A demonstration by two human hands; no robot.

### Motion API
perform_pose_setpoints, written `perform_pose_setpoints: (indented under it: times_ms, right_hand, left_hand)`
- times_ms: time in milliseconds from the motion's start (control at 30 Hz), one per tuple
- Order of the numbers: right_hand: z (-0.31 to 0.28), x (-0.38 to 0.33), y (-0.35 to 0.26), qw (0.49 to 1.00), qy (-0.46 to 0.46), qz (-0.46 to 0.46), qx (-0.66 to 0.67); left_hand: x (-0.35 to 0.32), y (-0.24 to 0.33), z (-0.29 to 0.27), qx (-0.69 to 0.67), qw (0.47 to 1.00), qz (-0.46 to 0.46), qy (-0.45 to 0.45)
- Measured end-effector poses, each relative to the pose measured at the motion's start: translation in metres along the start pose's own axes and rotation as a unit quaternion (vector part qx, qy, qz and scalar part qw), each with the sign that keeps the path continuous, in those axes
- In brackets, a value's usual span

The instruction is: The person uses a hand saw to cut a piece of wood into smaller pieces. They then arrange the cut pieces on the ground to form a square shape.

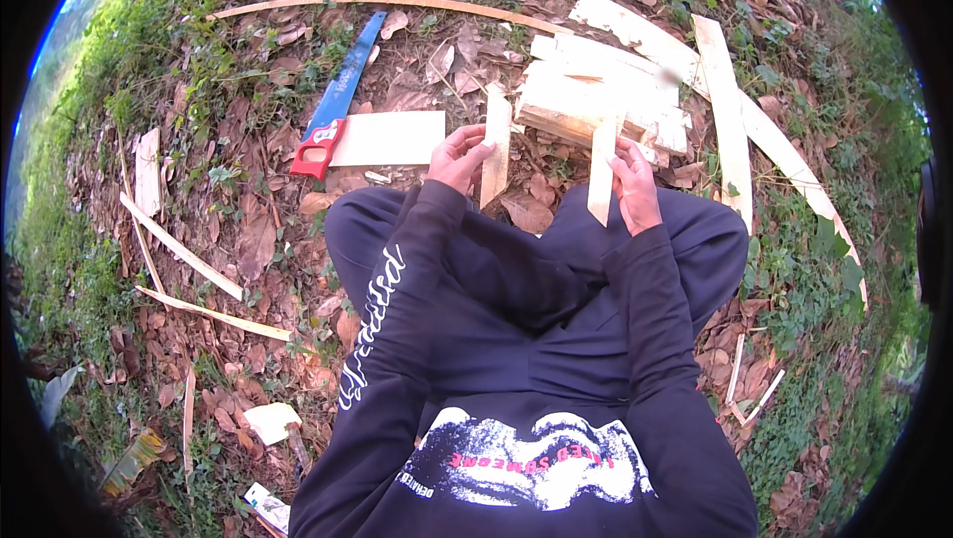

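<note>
My left hand [460, 157] is closed on a short wooden strip [496, 146], its lower end cut at a slant. A second short wooden strip [602, 173], also slanted at its lower end, is gripped in my right hand [635, 184]. Both strips stand roughly parallel above my crossed legs, a gap between them. Just beyond them lies a stack of pale wooden boards [596, 91]. To the left of my left hand, a flat pale board [392, 138] rests on the leaves. A handsaw [338, 91] with a blue blade and red handle lies with its handle end against that board.
A long thin strip [397, 1] lies across the far side. Long planks [730, 111] lie at the right beyond my knee. Several narrow offcuts [184, 248] are scattered at left, and small scraps [740, 389] at lower right. Dry leaves and green plants cover the ground.
</note>
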State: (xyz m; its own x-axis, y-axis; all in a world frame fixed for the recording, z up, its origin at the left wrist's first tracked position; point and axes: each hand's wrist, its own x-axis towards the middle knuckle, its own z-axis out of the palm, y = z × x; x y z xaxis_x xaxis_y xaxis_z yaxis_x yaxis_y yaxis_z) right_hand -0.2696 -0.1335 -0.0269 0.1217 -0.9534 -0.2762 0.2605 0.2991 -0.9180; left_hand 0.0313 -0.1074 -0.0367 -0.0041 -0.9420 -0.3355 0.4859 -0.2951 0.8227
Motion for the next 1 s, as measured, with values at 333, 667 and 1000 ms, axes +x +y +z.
perform_pose_setpoints:
  times_ms: [333,667,1000]
  right_hand:
    - [0.001,0.001,0.005,1.0,-0.008,0.015,0.005]
    - [0.009,0.0,0.011,0.999,-0.019,0.015,0.035]
    - [0.012,0.001,0.02,0.988,0.004,-0.002,0.154]
  left_hand:
    - [-0.003,0.002,0.002,0.008,1.0,-0.007,-0.015]
    - [0.0,-0.002,0.0,0.027,0.999,-0.003,-0.033]
    - [0.001,-0.006,-0.003,0.021,0.999,0.0,-0.026]
